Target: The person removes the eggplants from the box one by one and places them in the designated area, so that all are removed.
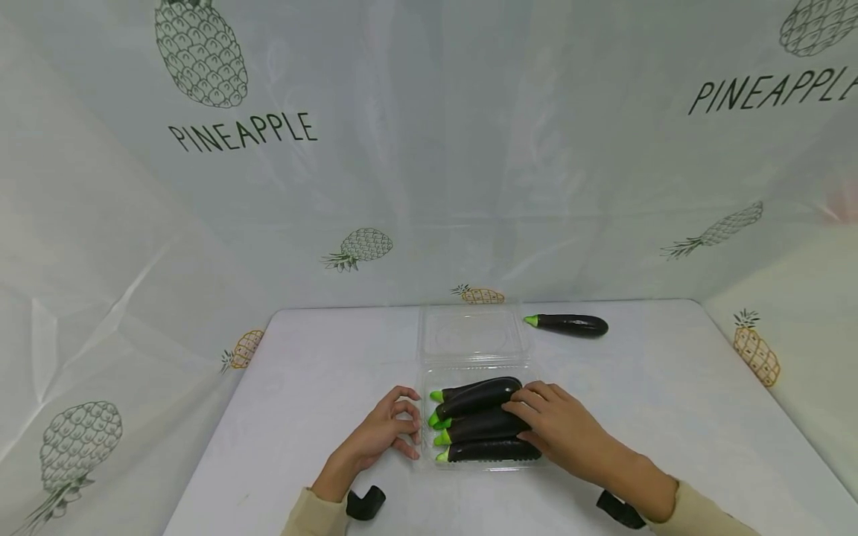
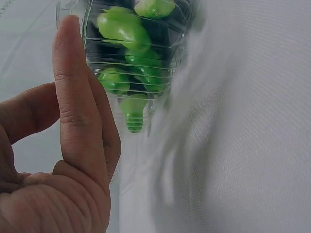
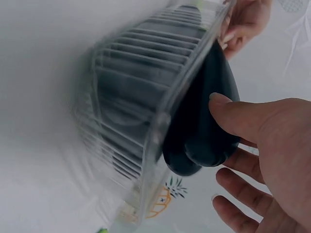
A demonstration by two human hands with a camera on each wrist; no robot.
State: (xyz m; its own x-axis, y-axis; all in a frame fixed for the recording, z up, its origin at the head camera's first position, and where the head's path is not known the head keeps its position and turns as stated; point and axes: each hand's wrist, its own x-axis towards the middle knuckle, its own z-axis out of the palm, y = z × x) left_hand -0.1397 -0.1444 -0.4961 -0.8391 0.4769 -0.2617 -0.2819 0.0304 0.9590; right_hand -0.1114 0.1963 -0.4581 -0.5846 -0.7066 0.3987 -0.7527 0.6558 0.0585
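A clear plastic clamshell box (image 1: 429,376) lies with its lid (image 1: 474,333) folded back, holding several dark eggplants with green stem ends. My right hand (image 1: 566,432) is at the box's right side. Its thumb and forefinger pinch the round end of the upper eggplant (image 3: 214,131), seen also in the head view (image 1: 479,397). Another eggplant (image 1: 492,450) lies along the box's near side. My left hand (image 1: 387,430) is at the left wall, fingers loosely bent and holding nothing. Green stem ends (image 2: 121,29) show through the ribbed wall in the left wrist view.
One more eggplant (image 1: 573,325) lies by itself on the white table (image 1: 322,357), right of the lid. Black bands sit near both wrists, one by the left sleeve (image 1: 315,514). A pineapple-printed sheet (image 1: 436,149) hangs behind the table.
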